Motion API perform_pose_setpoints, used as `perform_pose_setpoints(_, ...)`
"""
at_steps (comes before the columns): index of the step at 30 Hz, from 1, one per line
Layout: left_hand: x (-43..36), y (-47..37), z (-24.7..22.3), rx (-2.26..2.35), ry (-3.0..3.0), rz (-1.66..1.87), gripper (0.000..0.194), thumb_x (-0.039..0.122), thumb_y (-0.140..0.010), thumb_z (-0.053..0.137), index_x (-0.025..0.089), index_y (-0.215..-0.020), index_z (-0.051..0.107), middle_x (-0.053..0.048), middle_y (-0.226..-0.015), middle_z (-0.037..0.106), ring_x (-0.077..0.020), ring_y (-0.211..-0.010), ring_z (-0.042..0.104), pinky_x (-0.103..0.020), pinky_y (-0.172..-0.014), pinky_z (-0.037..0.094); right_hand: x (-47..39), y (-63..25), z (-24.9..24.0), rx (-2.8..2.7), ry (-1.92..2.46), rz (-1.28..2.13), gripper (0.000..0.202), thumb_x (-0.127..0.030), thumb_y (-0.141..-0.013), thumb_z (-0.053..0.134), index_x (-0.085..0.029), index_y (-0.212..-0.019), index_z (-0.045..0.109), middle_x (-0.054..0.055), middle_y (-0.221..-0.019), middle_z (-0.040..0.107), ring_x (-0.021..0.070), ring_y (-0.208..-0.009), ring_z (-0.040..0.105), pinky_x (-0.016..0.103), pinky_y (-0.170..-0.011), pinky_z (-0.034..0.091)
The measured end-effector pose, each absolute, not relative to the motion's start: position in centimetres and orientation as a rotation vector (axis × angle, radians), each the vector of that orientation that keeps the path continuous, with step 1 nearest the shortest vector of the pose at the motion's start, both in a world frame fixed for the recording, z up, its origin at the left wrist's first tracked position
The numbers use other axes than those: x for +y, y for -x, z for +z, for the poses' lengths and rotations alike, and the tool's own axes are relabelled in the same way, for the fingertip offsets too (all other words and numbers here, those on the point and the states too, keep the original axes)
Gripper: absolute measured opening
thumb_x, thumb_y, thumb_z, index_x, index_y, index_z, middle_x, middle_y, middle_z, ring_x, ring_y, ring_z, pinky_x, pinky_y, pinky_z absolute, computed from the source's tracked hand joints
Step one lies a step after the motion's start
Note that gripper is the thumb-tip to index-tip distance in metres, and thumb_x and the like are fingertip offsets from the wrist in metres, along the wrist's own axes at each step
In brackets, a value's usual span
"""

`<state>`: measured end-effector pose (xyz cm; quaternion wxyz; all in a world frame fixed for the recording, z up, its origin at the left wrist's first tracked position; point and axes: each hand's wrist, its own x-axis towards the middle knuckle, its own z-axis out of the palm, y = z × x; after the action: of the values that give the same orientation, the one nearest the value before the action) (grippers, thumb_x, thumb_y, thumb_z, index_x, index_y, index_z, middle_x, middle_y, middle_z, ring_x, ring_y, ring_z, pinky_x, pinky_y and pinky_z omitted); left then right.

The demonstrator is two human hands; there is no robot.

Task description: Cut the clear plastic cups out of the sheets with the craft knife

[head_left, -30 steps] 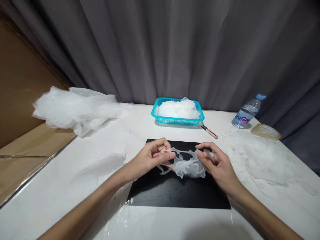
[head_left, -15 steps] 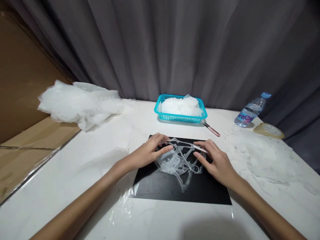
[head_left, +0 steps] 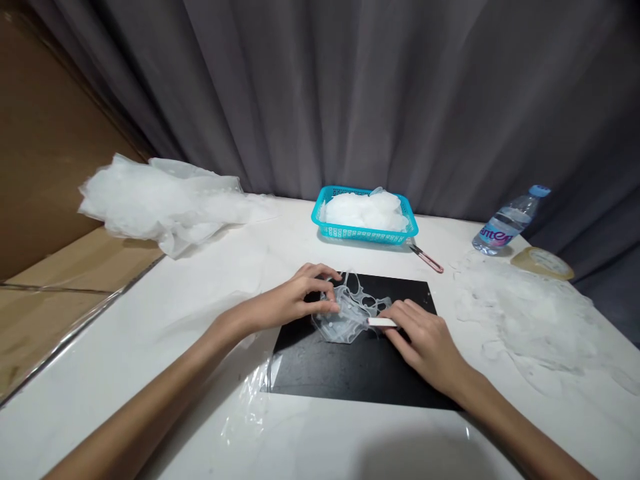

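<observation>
A sheer white piece of fabric (head_left: pixel 343 319) with looping cut-out strips lies bunched on a black mat (head_left: pixel 340 377). My left hand (head_left: pixel 305 299) is at the fabric's left side, with its thumb and fingers pinching the material. In my right hand (head_left: pixel 419 337) is a slim white tool (head_left: pixel 382 322), held between thumb and fingers. It points left, and its tip meets the right part of the fabric. The tip is too small to make out, so I cannot tell the tool's exact kind.
Behind the mat stands a turquoise basket (head_left: pixel 367 235) of white pieces, with thread snips (head_left: pixel 427 258) beside it. A water bottle (head_left: pixel 507 227) and tape roll (head_left: pixel 543 263) are at right, near sheer scraps (head_left: pixel 545 320). White fabric (head_left: pixel 165 200) is heaped at left by cardboard (head_left: pixel 75 263).
The fabric strips, spread between both hands before, are now gathered toward the left. My right hand has come lower, and the white tool has swung to point left at the fabric.
</observation>
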<state>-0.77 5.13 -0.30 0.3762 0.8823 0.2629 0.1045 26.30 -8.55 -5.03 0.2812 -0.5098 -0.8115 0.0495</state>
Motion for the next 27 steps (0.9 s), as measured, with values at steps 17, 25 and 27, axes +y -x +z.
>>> perform_pose_setpoints(17,4.0,-1.8,-2.4,0.740,-2.200,0.746,0.040,0.037,-0.105,0.058,0.032,-0.143,0.046,-0.009,-0.160,0.036,-0.0286,-0.148,0.041,-0.047,-0.117,0.045,-5.1,-29.1,-5.1,-1.187,1.408,0.774,0.043,-0.056,-0.097,0.061,-0.022,-0.122,0.056,0.007,-0.109,0.070,0.0108,-0.059,0.045,0.026,-0.055,0.040)
perform_pose_setpoints(25,0.9,-1.9,-1.5,0.573,-2.512,0.334,0.039,0.042,-0.103,0.064,0.027,-0.138,0.060,-0.010,-0.142,0.058,-0.0303,-0.129,0.058,-0.044,-0.110,0.046,-8.2,-27.3,-3.8,-1.961,1.447,0.264,0.017,-0.033,-0.103,0.059,-0.026,-0.115,0.068,0.006,-0.112,0.066,0.0173,-0.086,0.068,0.027,-0.067,0.050)
perform_pose_setpoints(27,0.9,-1.8,-1.8,0.574,-2.548,0.288,0.047,0.045,-0.104,0.061,0.030,-0.148,0.054,-0.011,-0.145,0.056,-0.0311,-0.131,0.057,-0.046,-0.110,0.046,-8.4,-27.0,-3.8,-2.122,1.469,0.192,0.028,-0.034,-0.104,0.058,-0.028,-0.131,0.064,0.006,-0.116,0.065,0.0185,-0.089,0.071,0.028,-0.066,0.052)
